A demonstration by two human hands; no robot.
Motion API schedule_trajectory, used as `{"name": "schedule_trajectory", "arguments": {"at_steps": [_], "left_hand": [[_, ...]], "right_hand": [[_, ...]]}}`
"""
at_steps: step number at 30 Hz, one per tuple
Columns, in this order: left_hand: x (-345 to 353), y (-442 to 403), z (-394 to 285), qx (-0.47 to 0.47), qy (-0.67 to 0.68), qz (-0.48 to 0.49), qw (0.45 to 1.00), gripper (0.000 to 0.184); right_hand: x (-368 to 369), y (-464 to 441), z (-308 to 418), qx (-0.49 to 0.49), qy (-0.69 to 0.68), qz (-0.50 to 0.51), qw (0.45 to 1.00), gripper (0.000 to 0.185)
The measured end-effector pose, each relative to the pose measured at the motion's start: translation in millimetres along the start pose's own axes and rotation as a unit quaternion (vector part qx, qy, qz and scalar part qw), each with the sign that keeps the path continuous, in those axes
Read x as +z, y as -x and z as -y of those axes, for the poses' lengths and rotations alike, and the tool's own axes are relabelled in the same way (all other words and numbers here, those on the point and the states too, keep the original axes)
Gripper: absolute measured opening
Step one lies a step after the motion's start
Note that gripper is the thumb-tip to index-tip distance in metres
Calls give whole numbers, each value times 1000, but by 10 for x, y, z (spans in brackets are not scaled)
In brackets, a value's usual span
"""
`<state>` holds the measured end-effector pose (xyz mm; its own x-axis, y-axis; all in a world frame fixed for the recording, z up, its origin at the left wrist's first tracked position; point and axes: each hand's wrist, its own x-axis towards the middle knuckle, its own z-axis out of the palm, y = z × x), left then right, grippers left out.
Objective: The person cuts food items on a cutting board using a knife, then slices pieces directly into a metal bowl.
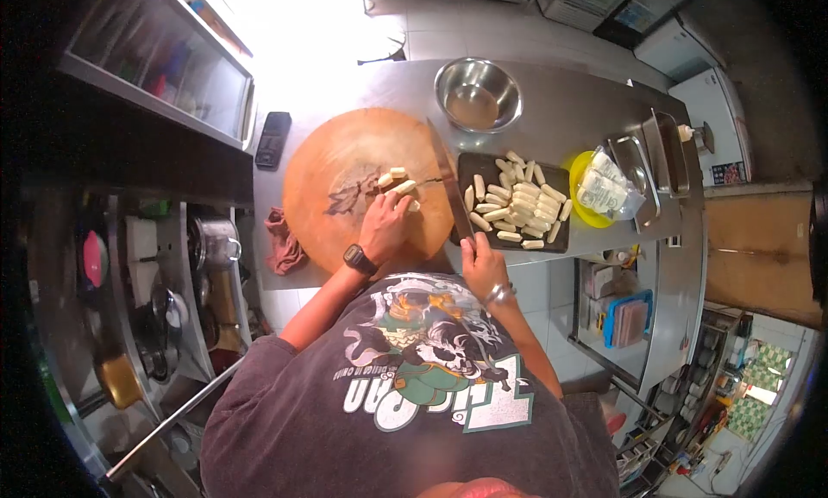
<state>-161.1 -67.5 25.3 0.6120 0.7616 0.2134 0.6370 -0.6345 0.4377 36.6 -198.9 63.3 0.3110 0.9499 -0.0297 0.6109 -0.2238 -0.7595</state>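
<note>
On a round wooden chopping board (pixel 332 239), several short pale cylindrical pieces (pixel 398 173) lie close together; I cannot make out what food they are. My left hand (pixel 386 226), with a dark watch at its wrist, rests on the board, its fingers curled over one of the pale pieces. My right hand (pixel 485 269) is closed around the handle of a long knife (pixel 447 172). The knife's blade points away from me, over the board's right edge. Beside it, a dark tray (pixel 552 244) holds many similar pale pieces (pixel 526 206).
A metal bowl (pixel 479 93) stands behind the tray. To the right are a yellow plate (pixel 580 175) with a plastic-wrapped package (pixel 606 187) and metal trays (pixel 668 153). A dark phone-like device (pixel 273 139) and a reddish cloth (pixel 283 244) lie left of the board.
</note>
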Motion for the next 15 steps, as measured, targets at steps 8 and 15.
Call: {"name": "schedule_trajectory", "arguments": {"at_steps": [8,15], "left_hand": [[71,-59,58,-48,-12,-55,997,51],[122,-458,-227,232,33,-31,972,54]], "right_hand": [[-23,-31,-7,17,19,12,1000,23],[-520,-37,-82,81,18,-120,989,27]]}}
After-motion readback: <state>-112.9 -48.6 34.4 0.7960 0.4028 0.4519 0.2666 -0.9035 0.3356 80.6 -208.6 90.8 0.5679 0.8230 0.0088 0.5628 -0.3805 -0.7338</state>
